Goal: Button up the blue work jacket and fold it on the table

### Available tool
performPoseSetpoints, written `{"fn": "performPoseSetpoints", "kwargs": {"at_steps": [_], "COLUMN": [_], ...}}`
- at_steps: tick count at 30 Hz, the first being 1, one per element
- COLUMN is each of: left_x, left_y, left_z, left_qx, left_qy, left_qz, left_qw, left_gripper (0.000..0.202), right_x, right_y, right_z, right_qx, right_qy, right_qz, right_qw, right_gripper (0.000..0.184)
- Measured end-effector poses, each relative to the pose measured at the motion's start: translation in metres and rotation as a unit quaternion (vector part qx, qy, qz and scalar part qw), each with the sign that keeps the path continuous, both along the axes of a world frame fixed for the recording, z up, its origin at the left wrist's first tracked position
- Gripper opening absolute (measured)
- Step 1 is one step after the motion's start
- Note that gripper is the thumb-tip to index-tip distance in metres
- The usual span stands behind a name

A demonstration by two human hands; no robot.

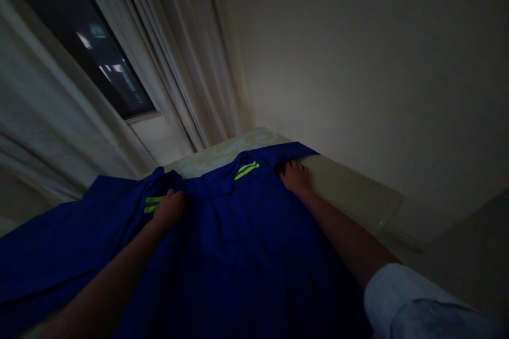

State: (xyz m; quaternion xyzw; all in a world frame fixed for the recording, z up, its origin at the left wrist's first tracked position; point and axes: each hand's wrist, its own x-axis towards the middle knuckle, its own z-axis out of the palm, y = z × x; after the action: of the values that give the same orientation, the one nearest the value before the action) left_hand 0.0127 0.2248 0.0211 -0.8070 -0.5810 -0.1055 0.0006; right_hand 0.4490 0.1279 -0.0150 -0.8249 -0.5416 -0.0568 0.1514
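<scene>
A dark blue jacket (238, 243) with yellow-green double stripes at the shoulders lies spread over a mattress-like surface (342, 185). My left hand (170, 207) is closed on the cloth beside the left stripes, partly covering them. Over at the right, my right hand (295, 176) rests against the garment where the right sleeve (294, 151) meets the body. Its fingers look slightly bent and apart, though shadow hides part of them. The left sleeve (51, 238) stretches out toward the left edge of the view.
Pale curtains (175, 42) hang behind, on both sides of a dark window (115, 63). A plain wall (358, 63) borders the surface at the back and right. The surface's right corner (400, 198) shows above the floor. The room is dim.
</scene>
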Motion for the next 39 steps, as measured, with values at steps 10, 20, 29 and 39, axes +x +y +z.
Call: {"fn": "performPoseSetpoints", "kwargs": {"at_steps": [10, 20, 29, 39], "left_x": [0.017, 0.055, 0.108, 0.053], "left_y": [0.056, 0.017, 0.07, -0.016], "left_z": [0.055, -0.01, 0.02, -0.032], "left_qx": [0.064, -0.105, 0.04, -0.003], "left_qy": [-0.385, -0.22, -0.294, -0.138], "left_qz": [0.019, -0.063, -0.047, -0.066], "left_qw": [0.921, 0.968, 0.954, 0.988], "left_gripper": [0.053, 0.015, 0.071, 0.055], "right_x": [-0.001, -0.003, -0.001, -0.001], "right_y": [0.0, -0.002, -0.003, 0.0], "right_z": [-0.002, 0.002, 0.0, 0.0], "right_qx": [0.005, 0.005, 0.013, 0.0], "right_qy": [-0.004, 0.0, -0.014, -0.013], "right_qz": [-0.003, -0.001, -0.002, -0.012], "right_qw": [1.0, 1.0, 1.0, 1.0], "right_gripper": [0.042, 0.039, 0.039, 0.041]}}
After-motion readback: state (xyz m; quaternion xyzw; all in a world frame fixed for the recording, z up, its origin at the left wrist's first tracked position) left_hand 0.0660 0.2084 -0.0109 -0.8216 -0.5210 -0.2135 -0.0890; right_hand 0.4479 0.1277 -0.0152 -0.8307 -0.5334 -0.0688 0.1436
